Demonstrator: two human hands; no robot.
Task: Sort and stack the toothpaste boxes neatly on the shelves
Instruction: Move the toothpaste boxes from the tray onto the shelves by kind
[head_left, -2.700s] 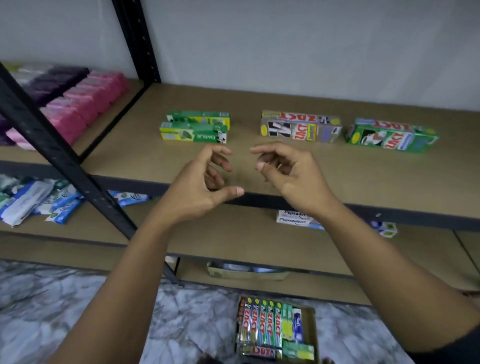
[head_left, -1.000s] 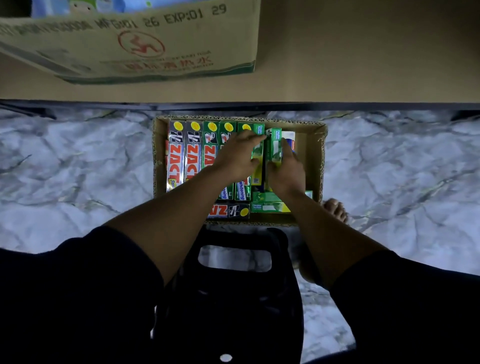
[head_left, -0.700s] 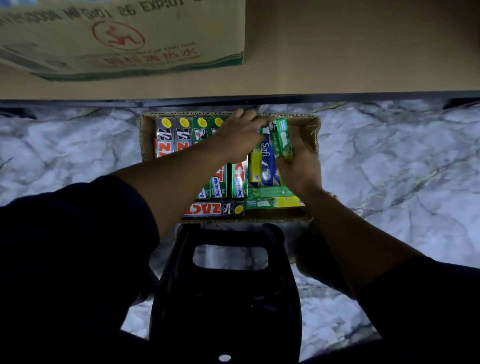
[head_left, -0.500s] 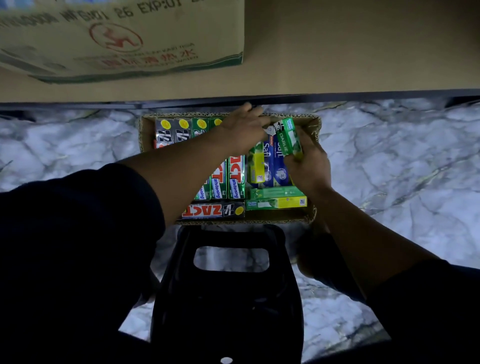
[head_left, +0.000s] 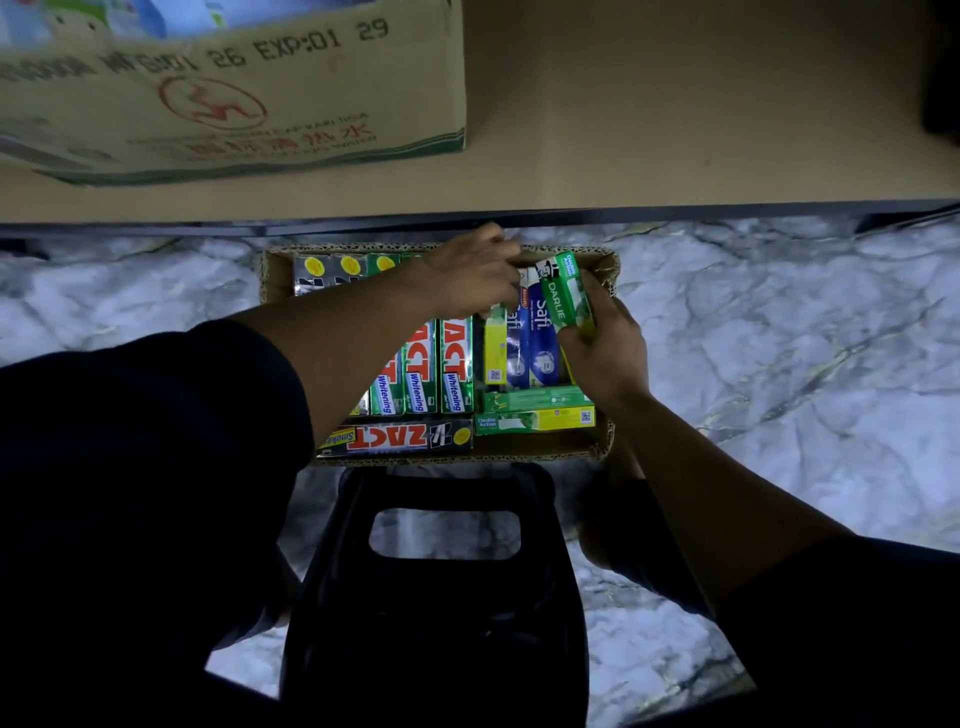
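Observation:
An open cardboard tray on the marble floor holds several toothpaste boxes: green Zact boxes, blue Safi boxes and green-yellow Darlie boxes. My right hand grips one green Darlie box, tilted up out of the tray at its right side. My left hand reaches into the far middle of the tray, with its fingers curled down among the boxes. What those fingers hold is hidden.
The lowest shelf board runs across the top, its dark front edge just beyond the tray. A large cardboard carton stands on it at left. A black plastic stool sits below me. Marble floor lies on both sides.
I turned from the upper shelf down to the tray on the floor. My right hand took a green Darlie box and lifted it; my left hand moved toward the tray's far edge.

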